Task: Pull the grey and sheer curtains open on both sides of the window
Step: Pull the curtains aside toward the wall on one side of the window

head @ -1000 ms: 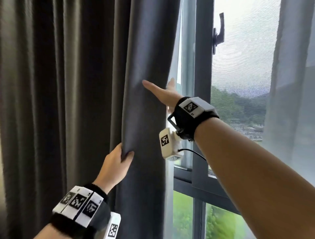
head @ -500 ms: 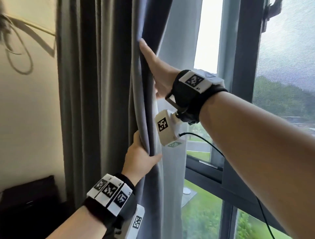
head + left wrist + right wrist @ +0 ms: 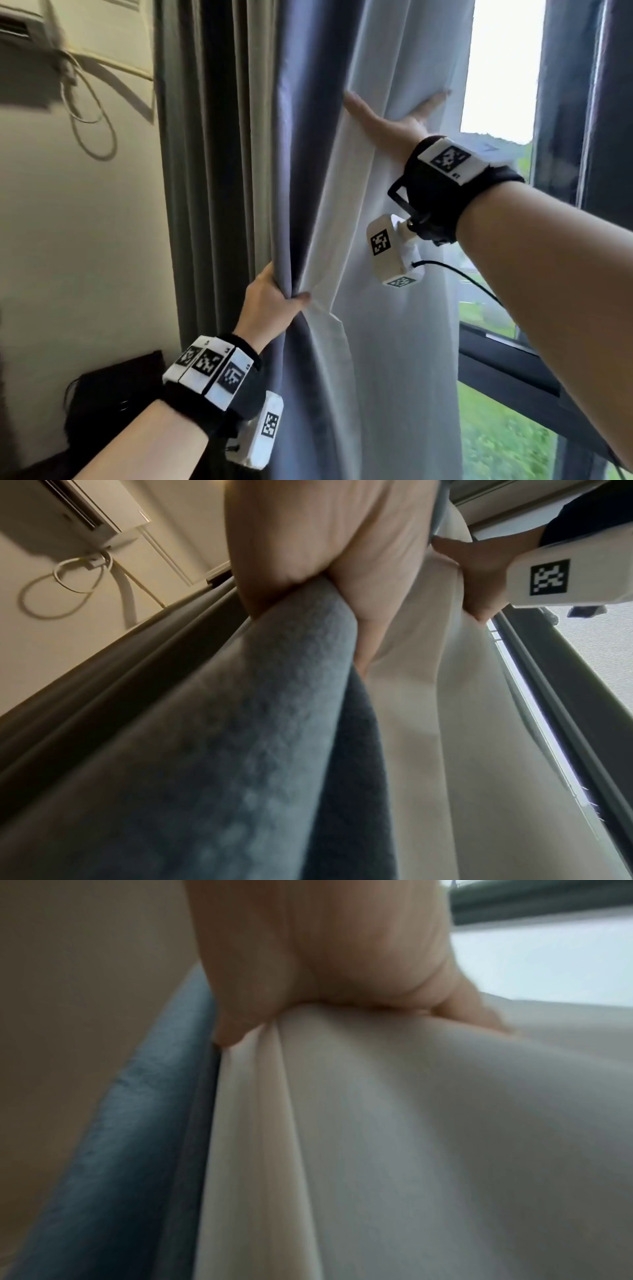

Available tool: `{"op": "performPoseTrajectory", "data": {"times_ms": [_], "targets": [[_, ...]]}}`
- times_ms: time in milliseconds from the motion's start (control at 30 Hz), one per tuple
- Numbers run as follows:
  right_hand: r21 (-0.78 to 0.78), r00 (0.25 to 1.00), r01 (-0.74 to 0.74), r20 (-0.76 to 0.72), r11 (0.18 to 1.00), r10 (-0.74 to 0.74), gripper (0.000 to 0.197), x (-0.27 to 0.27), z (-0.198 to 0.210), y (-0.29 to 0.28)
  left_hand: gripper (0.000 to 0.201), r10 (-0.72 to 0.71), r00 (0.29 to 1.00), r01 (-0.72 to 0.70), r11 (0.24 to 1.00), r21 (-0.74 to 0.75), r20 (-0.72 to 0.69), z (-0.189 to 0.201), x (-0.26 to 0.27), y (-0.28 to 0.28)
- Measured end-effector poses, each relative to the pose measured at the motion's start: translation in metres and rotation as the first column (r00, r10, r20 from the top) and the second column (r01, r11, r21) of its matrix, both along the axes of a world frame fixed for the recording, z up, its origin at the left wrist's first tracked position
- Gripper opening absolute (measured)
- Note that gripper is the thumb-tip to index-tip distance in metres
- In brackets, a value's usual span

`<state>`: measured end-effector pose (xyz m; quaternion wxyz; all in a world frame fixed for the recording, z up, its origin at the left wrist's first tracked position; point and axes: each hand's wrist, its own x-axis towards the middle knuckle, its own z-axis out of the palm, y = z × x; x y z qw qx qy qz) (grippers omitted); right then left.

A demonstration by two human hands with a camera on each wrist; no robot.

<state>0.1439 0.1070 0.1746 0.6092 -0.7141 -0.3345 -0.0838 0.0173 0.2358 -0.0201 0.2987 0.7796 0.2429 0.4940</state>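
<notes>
The grey curtain (image 3: pixel 219 171) hangs bunched in folds at the left of the window. My left hand (image 3: pixel 274 301) grips its right edge at waist height, fingers curled round the fold (image 3: pixel 274 723). Beside it hangs a white curtain (image 3: pixel 394 342), drawn taut between both hands. Higher up, my right hand (image 3: pixel 394 120) holds a bunch of that white cloth in the fork between thumb and fingers, thumb in front; the right wrist view shows the same white cloth (image 3: pixel 411 1123) under the hand (image 3: pixel 325 947). Bare window glass (image 3: pixel 496 68) shows to the right.
A dark window frame (image 3: pixel 507 370) crosses behind my right forearm. On the cream wall at upper left sits an air conditioner (image 3: pixel 20 27) with a looped cable (image 3: pixel 92 137). A dark piece of furniture (image 3: pixel 113 394) stands low at the left.
Both hands have carried the curtain leftward, bunching the grey folds toward the wall. My right hand has shifted from the grey cloth onto the white curtain. More glass is uncovered.
</notes>
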Motion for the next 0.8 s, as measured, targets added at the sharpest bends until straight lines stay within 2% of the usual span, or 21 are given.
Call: {"op": "performPoseTrajectory", "data": {"times_ms": [100,167,267,400,533,633,733,800], "targets": [[0.302,0.973,-0.232,0.064,0.925,0.223,0.131,-0.015,0.001,0.038,0.041,-0.051,0.998,0.051,0.999,0.01,-0.026,0.001,0.007,0.031],[0.346,0.956,-0.294,0.11,0.891,0.273,0.129,-0.026,0.005,0.06,0.044,-0.087,0.995,0.087,0.996,0.013,-0.049,0.003,0.013,0.052],[0.267,0.968,-0.241,0.138,0.933,0.211,0.134,-0.03,0.014,0.093,0.045,-0.131,0.988,0.131,0.991,-0.005,-0.085,0.007,0.021,0.084],[-0.035,0.992,-0.082,0.089,0.996,0.085,0.157,-0.031,0.02,0.125,0.046,-0.189,0.971,0.191,0.981,0.003,-0.147,0.008,0.028,0.12],[-0.064,0.998,-0.025,0.055,0.998,0.029,0.155,-0.037,0.025,0.163,0.043,-0.237,0.958,0.239,0.971,-0.007,-0.16,0.006,0.027,0.15],[-0.061,1.0,-0.023,0.015,0.998,0.024,0.145,-0.047,0.026,0.192,0.044,-0.277,0.953,0.276,0.961,-0.028,-0.122,0.003,0.018,0.167],[-0.052,0.999,-0.033,-0.022,0.998,0.032,0.122,-0.055,0.025,0.218,0.037,-0.307,0.949,0.306,0.952,-0.028,-0.077,-0.001,0.006,0.184],[-0.013,0.998,-0.064,0.004,0.998,0.064,0.102,-0.059,0.024,0.234,0.042,-0.33,0.943,0.329,0.944,-0.032,-0.049,-0.002,-0.002,0.193]]}}
